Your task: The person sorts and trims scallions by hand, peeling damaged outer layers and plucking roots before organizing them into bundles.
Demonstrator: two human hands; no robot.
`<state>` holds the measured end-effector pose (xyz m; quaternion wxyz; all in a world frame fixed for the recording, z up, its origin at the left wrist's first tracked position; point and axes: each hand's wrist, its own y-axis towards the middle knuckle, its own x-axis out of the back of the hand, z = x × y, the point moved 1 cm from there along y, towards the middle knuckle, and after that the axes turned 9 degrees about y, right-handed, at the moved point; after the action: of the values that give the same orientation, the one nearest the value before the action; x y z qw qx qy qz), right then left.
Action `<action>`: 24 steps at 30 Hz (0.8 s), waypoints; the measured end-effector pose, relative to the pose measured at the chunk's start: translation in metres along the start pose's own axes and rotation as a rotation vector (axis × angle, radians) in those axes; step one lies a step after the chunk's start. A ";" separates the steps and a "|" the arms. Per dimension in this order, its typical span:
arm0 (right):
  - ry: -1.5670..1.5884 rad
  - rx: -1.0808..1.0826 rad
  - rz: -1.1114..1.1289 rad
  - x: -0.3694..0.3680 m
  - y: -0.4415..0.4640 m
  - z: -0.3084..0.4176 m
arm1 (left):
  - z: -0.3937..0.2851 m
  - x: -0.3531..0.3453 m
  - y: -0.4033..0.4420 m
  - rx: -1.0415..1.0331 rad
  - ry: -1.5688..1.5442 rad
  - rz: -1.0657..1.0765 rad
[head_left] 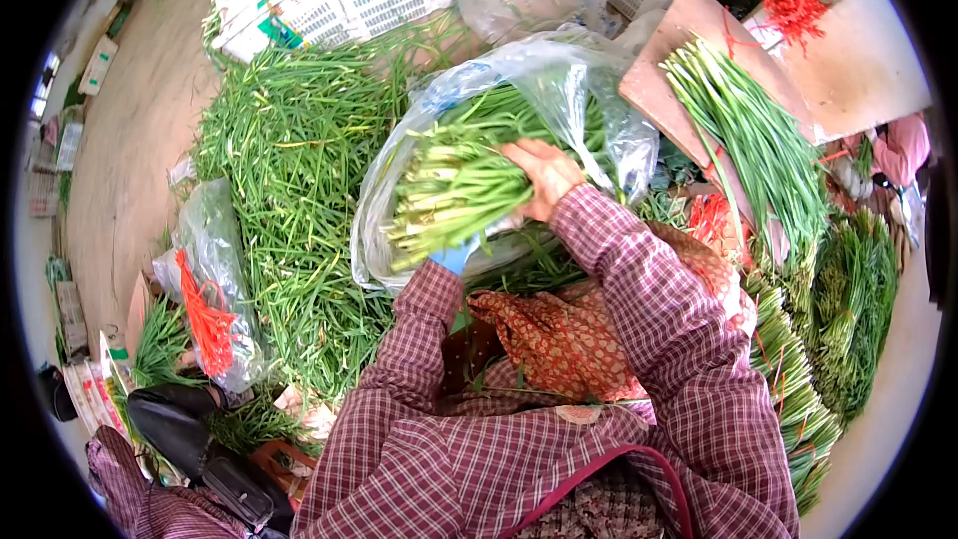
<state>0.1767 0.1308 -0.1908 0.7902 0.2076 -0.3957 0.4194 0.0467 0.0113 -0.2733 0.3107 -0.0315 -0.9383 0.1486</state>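
A thick bunch of green chives (454, 180) with pale cut ends lies at the mouth of a clear plastic bag (374, 230). My right hand (546, 178), bare, is wrapped over the bunch from above on its right side. My left hand (457, 256), in a blue glove, grips the bunch from below; most of its fingers are hidden under the stalks. More chives (514, 105) lie inside the bag behind the bunch.
Loose green leaves (299, 150) pile up on the left. A board (649, 90) at the right carries another bunch (743, 130). Red ties hang at upper right (793, 2) and left (205, 314). Tied bundles (853, 309) stand right. A white crate (384, 0) is behind.
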 end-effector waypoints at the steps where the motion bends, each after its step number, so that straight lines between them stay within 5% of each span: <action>1: -0.078 0.000 -0.035 0.009 0.002 0.010 | -0.011 0.007 0.007 -0.029 -0.026 -0.036; 7: -0.289 0.196 -0.602 0.079 0.020 0.077 | -0.098 0.087 0.034 -0.293 -0.173 -0.243; 13: 0.087 0.558 -0.974 0.147 0.001 0.124 | -0.210 0.164 0.020 -0.634 -0.250 -0.293; 15: 0.819 0.487 -0.666 0.148 -0.004 0.130 | -0.241 0.176 0.010 -0.740 -0.257 -0.272; 18: 0.609 0.434 -0.778 0.148 -0.017 0.096 | -0.272 0.176 -0.003 -0.851 -0.253 -0.229; 21: 1.115 0.374 -0.855 0.129 -0.034 0.074 | -0.259 0.151 0.012 -0.951 -0.171 -0.286; 22: 1.319 0.348 -0.847 0.125 -0.044 0.074 | -0.268 0.134 -0.015 -0.814 -0.314 -0.160; 24: 1.437 0.283 -0.856 0.122 -0.065 0.076 | -0.239 0.104 -0.016 -0.757 0.054 -0.222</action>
<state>0.2366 0.1052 -0.0476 0.9067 0.1194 0.3715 0.1599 0.1048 0.0734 -0.0268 0.3158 -0.0462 -0.9160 -0.2433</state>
